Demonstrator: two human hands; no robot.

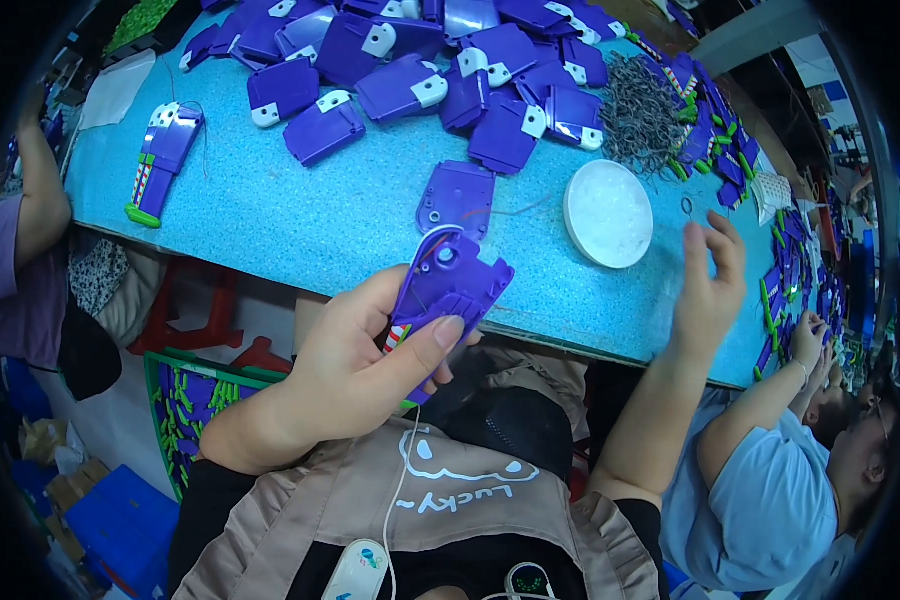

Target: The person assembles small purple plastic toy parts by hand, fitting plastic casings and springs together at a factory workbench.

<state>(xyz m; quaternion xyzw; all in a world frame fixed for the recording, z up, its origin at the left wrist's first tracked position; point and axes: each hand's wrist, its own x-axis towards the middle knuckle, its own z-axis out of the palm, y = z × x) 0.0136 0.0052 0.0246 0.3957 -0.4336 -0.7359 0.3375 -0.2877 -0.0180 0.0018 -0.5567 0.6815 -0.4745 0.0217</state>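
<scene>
A purple plastic shell [448, 285] is gripped in the left hand [355, 365], held above the near edge of the blue table [270, 210] with the thumb pressed across its lower end and the fingers wrapped behind; a red wire can be seen curving along its upper rim. The right hand [708, 285] is raised over the table's near right part, its fingers loosely curled with thumb and forefinger close together near a small metal ring [687, 206]; whether the ring is actually pinched cannot be told. Just beyond the shell, a second purple half [457, 197] lies flat on the table, and a round white dish [608, 213] is set beside it. Further off, a heap of grey metal springs [638, 110] is seen, and a large pile of purple housings with white tabs [410, 60] is spread across the far side. A finished purple toy with a green tip [163, 160] lies at the left. Another person's hands [808, 335] are seen working at the right edge.
</scene>
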